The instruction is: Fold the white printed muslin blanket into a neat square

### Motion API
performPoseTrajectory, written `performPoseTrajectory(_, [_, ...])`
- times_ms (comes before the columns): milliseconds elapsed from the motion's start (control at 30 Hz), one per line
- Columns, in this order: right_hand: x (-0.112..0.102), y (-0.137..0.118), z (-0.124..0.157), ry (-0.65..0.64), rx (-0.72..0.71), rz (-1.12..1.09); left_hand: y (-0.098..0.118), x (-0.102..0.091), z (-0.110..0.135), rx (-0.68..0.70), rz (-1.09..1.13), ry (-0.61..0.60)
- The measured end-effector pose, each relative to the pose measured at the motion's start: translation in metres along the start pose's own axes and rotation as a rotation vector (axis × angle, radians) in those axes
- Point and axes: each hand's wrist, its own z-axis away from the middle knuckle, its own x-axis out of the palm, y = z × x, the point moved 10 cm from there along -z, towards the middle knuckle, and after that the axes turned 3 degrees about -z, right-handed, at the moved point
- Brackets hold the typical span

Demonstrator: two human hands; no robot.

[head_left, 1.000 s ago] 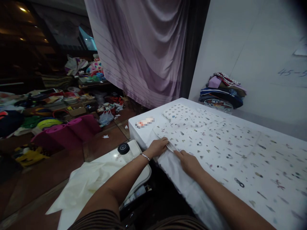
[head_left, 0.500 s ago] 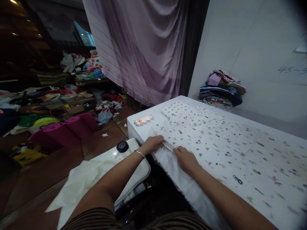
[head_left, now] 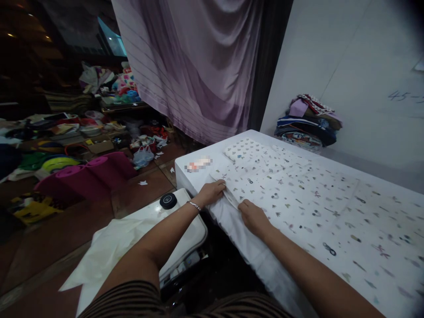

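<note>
A white blanket with a small scattered print [head_left: 291, 194] lies spread over a bed with a white sheet [head_left: 188, 152]. My left hand [head_left: 212, 193] pinches the blanket's near edge, close to the pillow end. Farther along the same edge, my right hand [head_left: 253, 216] grips it too, fingers closed. Between the two hands the edge is drawn into a straight fold. A small printed pillow [head_left: 240, 150] rests at the head of the bed, its far part blending into the blanket. My left wrist wears a silver bracelet.
Left of the bed stands a white-topped case or table [head_left: 195, 229] with a round black object [head_left: 168, 201] and a pale cloth [head_left: 109, 243]. Rolled magenta mats [head_left: 82, 176] and clutter lie on the floor. Folded clothes [head_left: 308, 121] are stacked by the wall; a purple curtain [head_left: 212, 66] hangs behind.
My left hand has risen slightly with the blanket's edge, and my right hand has shifted slightly left. Both keep their hold. The view has moved a little.
</note>
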Motion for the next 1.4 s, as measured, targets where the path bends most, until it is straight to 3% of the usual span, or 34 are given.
performPoseTrajectory(200, [-0.003, 0.004, 0.002, 0.001, 0.027, -0.079, -0.012, -0.008, -0.003, 0.005, 0.01, 0.036])
performPoseTrajectory(433, [0.007, -0.005, -0.004, -0.046, 0.059, 0.106, -0.018, -0.005, 0.005, 0.046, 0.028, 0.029])
performPoseTrajectory(600, [0.01, -0.011, -0.006, -0.052, -0.006, 0.149, -0.033, 0.001, 0.002, -0.023, 0.016, 0.051])
performPoseTrajectory(933, [0.008, -0.013, -0.015, -0.045, 0.06, 0.217, -0.052, 0.005, 0.0, -0.112, 0.065, 0.047])
performPoseTrajectory(1200, [0.012, -0.016, -0.024, -0.088, 0.043, 0.266, -0.053, 0.006, -0.002, -0.124, 0.04, 0.024])
performPoseTrajectory(1400, [0.014, -0.02, -0.028, -0.12, 0.001, 0.277, -0.05, 0.004, -0.004, -0.038, 0.001, 0.023])
